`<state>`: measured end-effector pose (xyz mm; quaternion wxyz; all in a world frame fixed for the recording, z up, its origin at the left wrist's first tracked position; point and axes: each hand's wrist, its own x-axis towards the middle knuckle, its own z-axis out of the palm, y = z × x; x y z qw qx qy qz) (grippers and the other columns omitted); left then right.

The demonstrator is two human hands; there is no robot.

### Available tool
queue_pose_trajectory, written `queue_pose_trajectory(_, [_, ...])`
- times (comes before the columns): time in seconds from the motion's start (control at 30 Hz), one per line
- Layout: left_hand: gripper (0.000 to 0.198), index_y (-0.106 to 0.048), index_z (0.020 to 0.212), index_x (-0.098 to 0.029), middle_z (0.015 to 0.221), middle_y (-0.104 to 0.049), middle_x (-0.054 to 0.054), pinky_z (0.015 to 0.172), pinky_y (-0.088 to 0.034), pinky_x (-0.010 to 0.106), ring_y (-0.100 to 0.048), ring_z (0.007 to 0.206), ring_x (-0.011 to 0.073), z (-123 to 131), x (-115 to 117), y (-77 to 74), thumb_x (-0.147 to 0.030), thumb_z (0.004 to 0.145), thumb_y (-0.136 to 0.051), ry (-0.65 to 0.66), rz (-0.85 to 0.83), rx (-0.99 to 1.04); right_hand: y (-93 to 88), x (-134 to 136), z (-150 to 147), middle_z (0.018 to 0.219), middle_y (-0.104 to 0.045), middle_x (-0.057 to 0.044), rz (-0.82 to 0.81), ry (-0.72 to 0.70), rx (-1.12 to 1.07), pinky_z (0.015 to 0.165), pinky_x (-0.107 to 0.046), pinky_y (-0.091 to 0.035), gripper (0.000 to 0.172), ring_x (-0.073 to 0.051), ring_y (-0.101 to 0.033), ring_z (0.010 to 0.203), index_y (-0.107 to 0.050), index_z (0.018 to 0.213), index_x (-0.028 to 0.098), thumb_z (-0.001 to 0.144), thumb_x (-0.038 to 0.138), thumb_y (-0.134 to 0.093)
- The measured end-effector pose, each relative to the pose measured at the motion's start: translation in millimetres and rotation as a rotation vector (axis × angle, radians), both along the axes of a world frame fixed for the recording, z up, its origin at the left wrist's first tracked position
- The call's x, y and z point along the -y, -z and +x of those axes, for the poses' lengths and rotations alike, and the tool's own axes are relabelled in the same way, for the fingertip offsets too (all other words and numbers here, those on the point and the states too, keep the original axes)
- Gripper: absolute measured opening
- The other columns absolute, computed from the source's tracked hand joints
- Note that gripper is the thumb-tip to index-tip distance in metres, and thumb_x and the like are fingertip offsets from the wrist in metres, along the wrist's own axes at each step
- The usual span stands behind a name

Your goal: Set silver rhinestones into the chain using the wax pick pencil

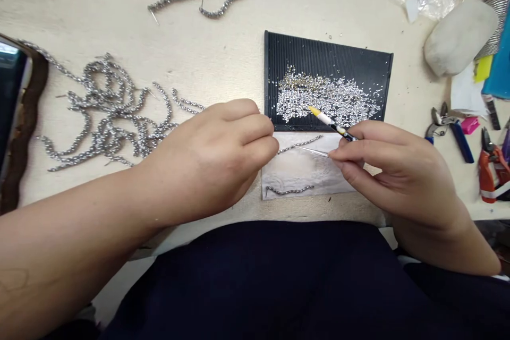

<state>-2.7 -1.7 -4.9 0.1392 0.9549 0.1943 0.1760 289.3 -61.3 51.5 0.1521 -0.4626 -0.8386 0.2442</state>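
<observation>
Navy cloth (258,281) covers my lap, with the bench (239,64) beyond. Just over its edge, the strand (308,142) runs out from my left hand (215,154) above the white paper (303,167). It points to the right and a little away from me, its long axis almost straight, at a low slant; the free end stops near the black tray (326,45). It is slim and silver-grey, with small bright bits packed closely along it. My left fingers are curled tight at its other end — they seem to pinch it, though the fingertips are hidden.

My right hand (402,170) pinches a thin silver tool (313,151) between thumb and fingers, its tip aimed left at the strand; whether they touch, I cannot tell. It also holds a pen (330,123), white and black, yellow tip pointing left and away over the tray.

Near the paper's front edge lies a second strand (292,192), wavier, bent at its left end. Loose glittering stones (319,95) spread across the ribbed tray. To my left is a tangle (107,111) of similar strands — then a dark screen (10,79). At right are blue-handled pliers (460,138), red pliers (490,170) and a pale rock (460,37).
</observation>
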Motion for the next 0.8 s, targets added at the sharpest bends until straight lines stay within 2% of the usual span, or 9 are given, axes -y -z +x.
queue_pose_trajectory(0.2, [0.025,-0.069,0.091,-0.020,0.095,-0.071,0.006,0.078,-0.058,0.039,-0.063,0.090,0.0229,0,-1,2.1,-0.013,0.105,-0.049,-0.008,-0.018,0.012,-9.2,2,8,0.092,-0.075,-0.002,0.035,0.083,0.033,0.067,-0.034,-0.057,0.025,-0.020,-0.073,0.081,-0.077,0.104,0.031,0.098,0.006,-0.072])
queue_pose_trajectory(0.37, [0.028,-0.068,0.086,-0.022,0.092,-0.071,0.005,0.078,-0.059,0.040,-0.063,0.087,0.0228,-1,0,-0.5,-0.016,0.105,-0.048,-0.029,-0.038,-0.009,-11.8,3,14,0.092,-0.078,-0.003,0.060,0.088,0.048,0.067,-0.038,-0.060,0.029,-0.024,-0.074,0.084,-0.079,0.107,0.035,0.098,0.008,-0.073])
queue_pose_trajectory(0.57, [0.024,-0.071,0.094,-0.018,0.095,-0.074,0.009,0.080,-0.061,0.041,-0.064,0.090,0.0259,-2,3,-6.4,-0.014,0.105,-0.050,-0.051,0.005,-0.031,-11.3,2,11,0.090,-0.074,-0.002,0.012,0.065,0.029,0.065,-0.034,-0.055,0.028,-0.020,-0.071,0.078,-0.077,0.105,0.031,0.098,0.005,-0.072])
queue_pose_trajectory(0.8, [0.023,-0.071,0.093,-0.018,0.092,-0.073,0.008,0.079,-0.060,0.041,-0.063,0.088,0.0261,-1,6,-6.9,-0.013,0.104,-0.052,-0.097,0.017,-0.060,-5.9,4,1,0.088,-0.067,-0.002,-0.036,0.008,-0.034,0.063,-0.033,-0.051,0.023,-0.018,-0.066,0.076,-0.073,0.105,0.025,0.101,0.004,-0.066])
